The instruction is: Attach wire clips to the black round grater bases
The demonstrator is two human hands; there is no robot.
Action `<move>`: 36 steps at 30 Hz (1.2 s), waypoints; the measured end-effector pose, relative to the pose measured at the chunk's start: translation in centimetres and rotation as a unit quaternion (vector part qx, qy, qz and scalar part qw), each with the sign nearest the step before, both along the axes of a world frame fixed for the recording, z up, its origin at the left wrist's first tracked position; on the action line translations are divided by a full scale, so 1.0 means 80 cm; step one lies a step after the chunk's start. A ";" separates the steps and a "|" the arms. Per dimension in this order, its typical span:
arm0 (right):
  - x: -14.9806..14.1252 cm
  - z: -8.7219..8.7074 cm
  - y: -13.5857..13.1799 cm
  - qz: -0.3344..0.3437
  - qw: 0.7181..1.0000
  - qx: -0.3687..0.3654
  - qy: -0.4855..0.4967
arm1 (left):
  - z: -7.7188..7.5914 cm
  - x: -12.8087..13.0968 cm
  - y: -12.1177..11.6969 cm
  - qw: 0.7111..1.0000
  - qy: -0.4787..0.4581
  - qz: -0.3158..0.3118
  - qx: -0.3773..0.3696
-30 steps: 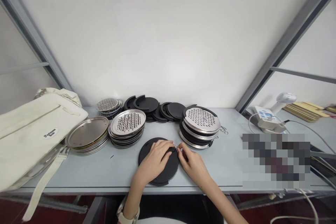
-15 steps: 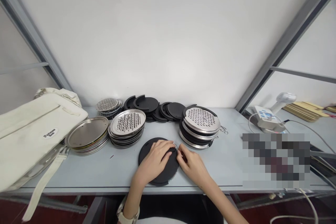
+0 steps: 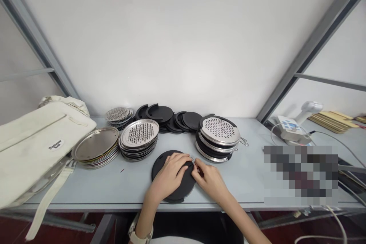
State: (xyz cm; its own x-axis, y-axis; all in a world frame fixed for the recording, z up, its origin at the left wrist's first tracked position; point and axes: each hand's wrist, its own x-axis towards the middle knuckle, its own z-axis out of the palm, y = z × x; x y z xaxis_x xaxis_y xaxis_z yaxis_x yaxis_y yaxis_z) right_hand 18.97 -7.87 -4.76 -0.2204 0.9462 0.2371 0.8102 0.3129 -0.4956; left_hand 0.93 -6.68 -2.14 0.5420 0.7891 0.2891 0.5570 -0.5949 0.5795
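Note:
A round black disc (image 3: 161,162) lies flat on the grey table near its front edge. My left hand (image 3: 169,177) rests on top of it, fingers curled over its right rim. My right hand (image 3: 209,180) is at the disc's right edge, fingertips pinched on a small metal wire ring (image 3: 193,159) where both hands meet. Just behind stands a stack of black discs topped by a perforated steel plate (image 3: 219,129).
Left of the disc are stacks of perforated steel plates (image 3: 139,134) and plain steel plates (image 3: 95,144). More black discs (image 3: 160,113) lie at the back. A cream canvas bag (image 3: 37,141) fills the left. A white scanner (image 3: 291,126) and cables sit at the right.
My right hand has shifted slightly left, closer in against the disc's rim. The left hand stays on the disc.

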 end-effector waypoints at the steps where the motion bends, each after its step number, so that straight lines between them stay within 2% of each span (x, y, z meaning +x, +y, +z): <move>1: 0.000 0.000 0.000 0.000 1.000 0.001 0.002 | 0.000 0.000 0.000 1.000 0.000 0.000 -0.001; 13: 0.002 0.000 0.000 0.003 1.000 0.010 0.020 | 0.001 0.002 -0.003 1.000 -0.006 -0.002 -0.005; 24: 0.002 -0.002 -0.001 -0.002 1.000 0.016 0.008 | 0.002 0.002 -0.004 1.000 -0.009 0.015 -0.018; 36: 0.004 -0.003 -0.001 0.000 1.000 0.026 -0.008 | 0.001 0.001 -0.003 1.000 -0.006 0.007 -0.012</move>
